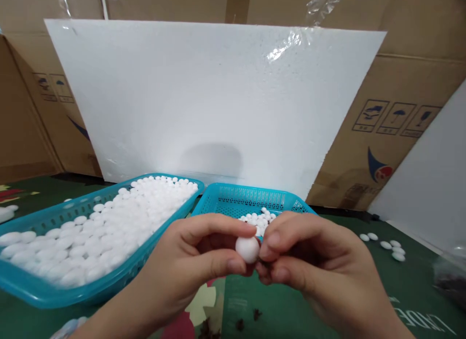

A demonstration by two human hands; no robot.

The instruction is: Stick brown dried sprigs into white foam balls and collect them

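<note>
Left hand (189, 256), mine: thumb and index finger pinching a white ball (247, 249) between their tips, raised in front of the baskets. Right hand (327, 261), mine: fingers bunched and curled, fingertips drawn together right beside the same ball; a brown bit (264, 270) shows beneath them, mostly hidden, so I cannot tell how firmly I grip it.

Blue plastic basket, left (47, 299): long, perforated sides, filled with a heap of white balls (120, 227). Blue plastic basket, right (251, 197): directly beyond my hands, holding a smaller cluster of white balls with brown specks among them, partly screened by my fingers.

Green printed mat (291, 305): under everything, pale lettering at my lower right. Dark brown scraps (257, 313): on the mat, below my hands. Loose white balls (395, 244): a small group, to the right of my right hand. Clear plastic bag (449, 276): far right edge, dark contents.

White board (218, 96): leaning behind the baskets, against cardboard boxes (411, 86) with printed handling symbols.
</note>
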